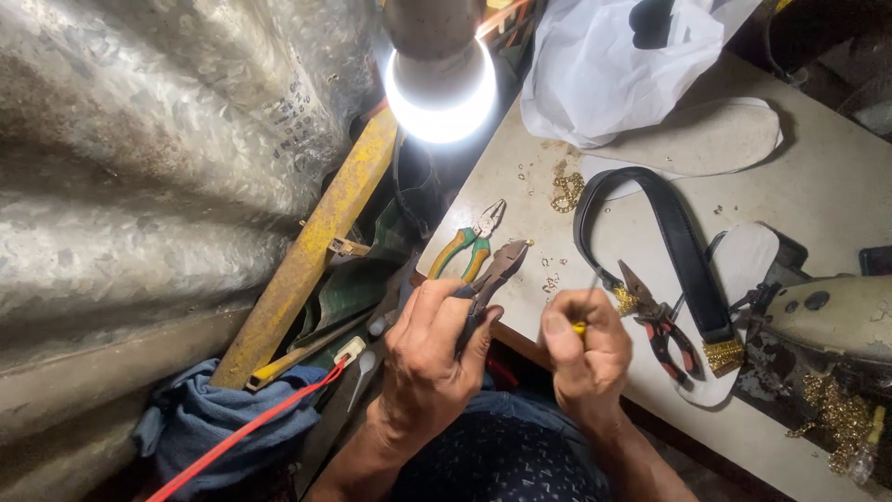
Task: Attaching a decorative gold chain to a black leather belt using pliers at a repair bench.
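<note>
My left hand (429,358) grips a pair of dark pliers (494,274) whose jaws point up towards the table edge and pinch a tiny gold piece. My right hand (583,353) holds a thin tool with a yellow handle (579,326) between thumb and fingers, its fine tip pointing up. Both hands hover over the near edge of the pale table (836,177). Just right of my right hand lie red-handled pliers (662,321) beside a black strap (683,246) with gold trim.
Green-and-orange pliers (469,244) lie at the table's left edge. Gold chain bits (565,191), a white sole (701,139), a white plastic bag (613,65) and a sewing machine base (832,316) sit on the table. A lit bulb (439,84) hangs above; corrugated metal (139,167) stands left.
</note>
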